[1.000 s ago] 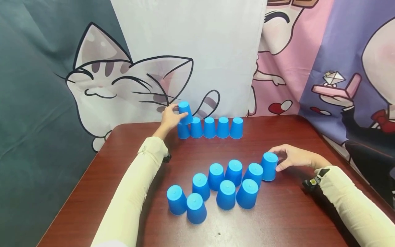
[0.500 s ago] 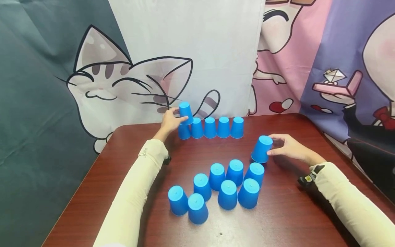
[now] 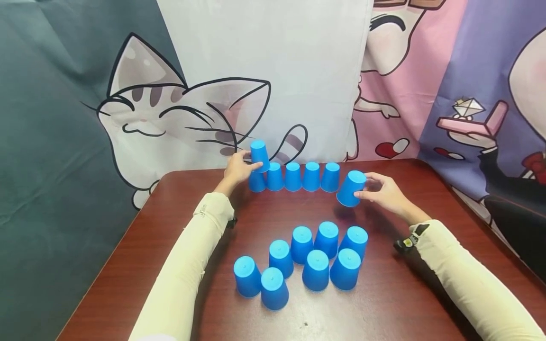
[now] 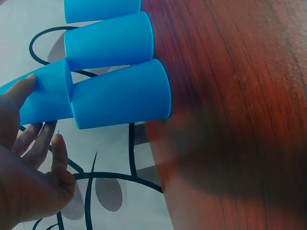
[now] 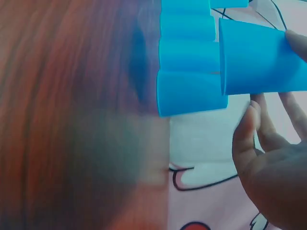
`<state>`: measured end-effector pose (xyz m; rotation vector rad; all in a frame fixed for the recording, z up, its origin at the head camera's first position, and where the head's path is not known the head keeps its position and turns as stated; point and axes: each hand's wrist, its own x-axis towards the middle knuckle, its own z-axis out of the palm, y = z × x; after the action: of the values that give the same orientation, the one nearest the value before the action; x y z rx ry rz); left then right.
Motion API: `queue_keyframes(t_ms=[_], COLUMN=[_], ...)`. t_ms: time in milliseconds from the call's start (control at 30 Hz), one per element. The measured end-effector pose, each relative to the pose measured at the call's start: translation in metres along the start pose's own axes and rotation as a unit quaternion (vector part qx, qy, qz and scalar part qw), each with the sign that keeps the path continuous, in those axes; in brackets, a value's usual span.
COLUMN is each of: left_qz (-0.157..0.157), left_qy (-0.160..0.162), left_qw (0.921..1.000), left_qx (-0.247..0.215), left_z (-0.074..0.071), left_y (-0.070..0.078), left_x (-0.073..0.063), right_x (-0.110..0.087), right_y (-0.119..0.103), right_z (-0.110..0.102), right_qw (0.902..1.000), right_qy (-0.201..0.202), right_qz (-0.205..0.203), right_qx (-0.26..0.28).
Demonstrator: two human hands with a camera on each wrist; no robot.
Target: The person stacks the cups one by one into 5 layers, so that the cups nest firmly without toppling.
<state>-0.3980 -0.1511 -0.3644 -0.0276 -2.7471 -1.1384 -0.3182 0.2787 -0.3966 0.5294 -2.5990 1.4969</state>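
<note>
At the back of the table, blue plastic cups stand upside down in a row (image 3: 292, 177). My left hand (image 3: 238, 170) grips an upside-down blue cup (image 3: 259, 157) at the row's left end, its rim right at the top of the leftmost cup (image 4: 124, 94) and overlapping the neighbour. My right hand (image 3: 386, 193) holds another upside-down cup (image 3: 351, 188), thumb on the near side and fingers behind. That cup is tilted and off the table, close to the right end of the row; in the right wrist view it overlaps the end cup (image 5: 192, 92).
Several more upside-down blue cups (image 3: 315, 270) stand in a loose cluster on the near half of the brown wooden table (image 3: 170, 265). A cloth backdrop (image 3: 315, 71) with cartoon drawings hangs right behind the table's back edge.
My right hand has lifted its cup from the right end of the near cluster and carried it back and left towards the row. The left hand stays at its cup, nearly still.
</note>
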Motion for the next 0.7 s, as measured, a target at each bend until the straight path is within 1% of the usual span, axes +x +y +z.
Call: queue_keyframes(t_ms=[100, 300, 467, 600, 700], left_qz=[0.002, 0.009, 0.019, 0.023, 0.026], left_qy=[0.004, 0.004, 0.013, 0.024, 0.031], left_qw=[1.0, 0.9999, 0.9993, 0.9987, 0.9979], left_qx=[-0.002, -0.014, -0.031, -0.04, -0.05], left_z=[0.002, 0.003, 0.001, 0.0, 0.001], left_y=[-0.002, -0.004, -0.007, -0.014, -0.019], left_x=[-0.002, -0.006, -0.009, -0.013, -0.017], right_x=[0.005, 0.016, 0.029, 0.041, 0.049], right_y=[-0.004, -0.016, -0.03, -0.04, -0.048], right_z=[0.007, 0.018, 0.023, 0.027, 0.03], right_qw=[0.9999, 0.9994, 0.999, 0.9989, 0.9987], right_qy=[0.013, 0.026, 0.016, -0.004, -0.005], right_qz=[0.007, 0.019, 0.036, 0.044, 0.049], right_qx=[-0.001, 0.012, 0.021, 0.018, 0.014])
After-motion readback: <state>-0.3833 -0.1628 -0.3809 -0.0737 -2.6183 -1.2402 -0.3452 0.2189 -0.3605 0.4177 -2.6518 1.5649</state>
